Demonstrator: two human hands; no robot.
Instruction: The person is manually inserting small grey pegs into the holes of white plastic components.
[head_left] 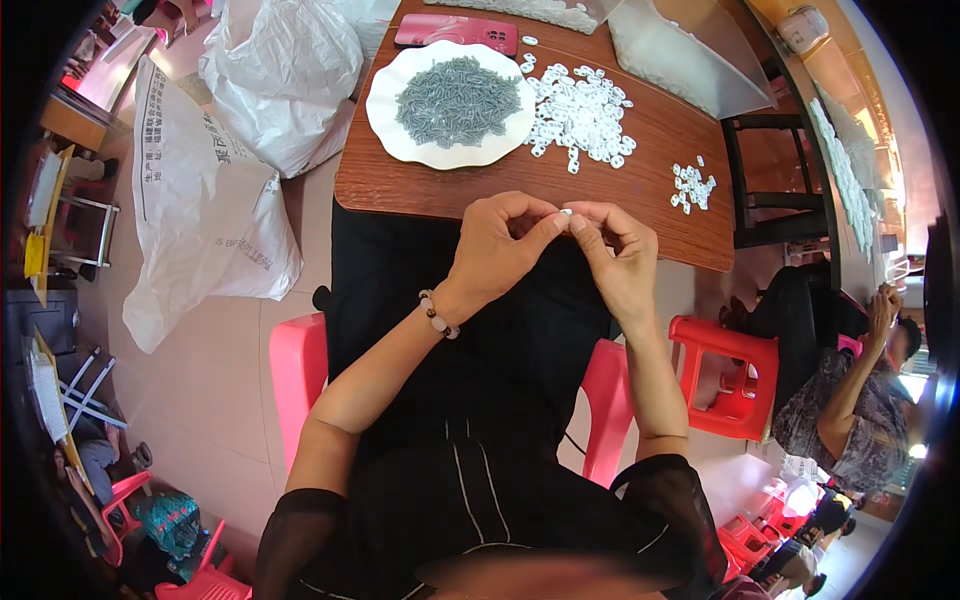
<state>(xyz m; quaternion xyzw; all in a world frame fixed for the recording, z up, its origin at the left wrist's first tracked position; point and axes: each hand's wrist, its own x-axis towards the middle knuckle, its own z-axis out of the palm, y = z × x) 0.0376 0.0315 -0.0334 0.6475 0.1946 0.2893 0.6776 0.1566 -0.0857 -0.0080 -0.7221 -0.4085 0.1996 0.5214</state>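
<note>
Just off the table's front edge, my left hand (500,245) and my right hand (618,255) meet fingertip to fingertip. Both pinch one small white plastic piece (567,212), mostly covered by the fingers. A beaded bracelet (438,316) circles my left wrist. Beyond my hands, a white wavy-rimmed plate (385,135) bears a heap of small grey-green rods (455,100). Right of it lies a spread of flat white oval plastic pieces (585,115) with holes. A smaller group of white pieces (692,187) sits near the table's right edge.
The brown wooden table (420,185) also carries a pink phone (457,33) and a clear bag of white pieces (680,60). Large white sacks (210,220) stand at the left. A red stool (725,375) and a seated person (850,400) are at the right.
</note>
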